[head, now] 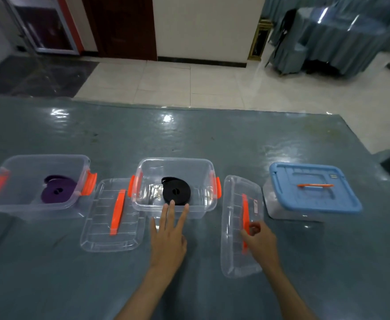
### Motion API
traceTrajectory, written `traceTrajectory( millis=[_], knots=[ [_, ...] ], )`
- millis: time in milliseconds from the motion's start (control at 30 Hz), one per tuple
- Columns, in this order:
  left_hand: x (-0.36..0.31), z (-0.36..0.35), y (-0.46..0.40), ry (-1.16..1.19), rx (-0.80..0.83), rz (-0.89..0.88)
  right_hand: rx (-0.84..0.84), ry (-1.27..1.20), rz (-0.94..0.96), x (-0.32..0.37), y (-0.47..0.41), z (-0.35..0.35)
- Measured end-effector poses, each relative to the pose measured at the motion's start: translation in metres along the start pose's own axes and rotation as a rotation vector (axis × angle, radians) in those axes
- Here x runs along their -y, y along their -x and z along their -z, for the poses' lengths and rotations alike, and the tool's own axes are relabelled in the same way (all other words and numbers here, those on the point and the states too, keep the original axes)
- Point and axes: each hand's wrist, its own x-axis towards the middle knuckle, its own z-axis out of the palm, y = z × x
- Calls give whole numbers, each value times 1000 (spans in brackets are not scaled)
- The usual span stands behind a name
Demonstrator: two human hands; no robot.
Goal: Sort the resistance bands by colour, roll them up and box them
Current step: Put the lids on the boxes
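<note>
The orange handle (245, 218) of a clear lid (240, 227) is being pinched by the right hand (259, 239), the lid being tilted up off the table (189, 135). The middle box (175, 188) is being touched at its near wall by the straight fingers of the left hand (168, 239), nothing being grasped. A rolled black band (176, 191) is lying inside it. A purple band (58, 192) is lying in the left box (34, 183), near the table's left edge.

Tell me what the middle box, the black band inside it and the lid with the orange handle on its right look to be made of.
Middle box: clear, glossy hard plastic by the look; the table shows through its walls.
Black band: matte and rolled flat into a coil, probably rubber or latex, though cloth cannot be ruled out.
Lid: the same clear plastic, ribbed, with an opaque orange handle that the right hand pinches.
</note>
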Motion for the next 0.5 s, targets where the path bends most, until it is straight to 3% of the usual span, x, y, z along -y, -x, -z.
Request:
traceTrajectory(
  millis=[100,267,367,500],
  knots=[
    [10,8,-6,161,-61,-14,33,127,143,32,-8,-3],
    [28,55,-32,711,-353,260,60,388,428,103,-33,-24],
    [47,70,-57,784,-383,354,116,497,619,137,-50,-51],
    [62,74,-83,754,-334,401,203,580,739,170,-61,-92]
  ],
)
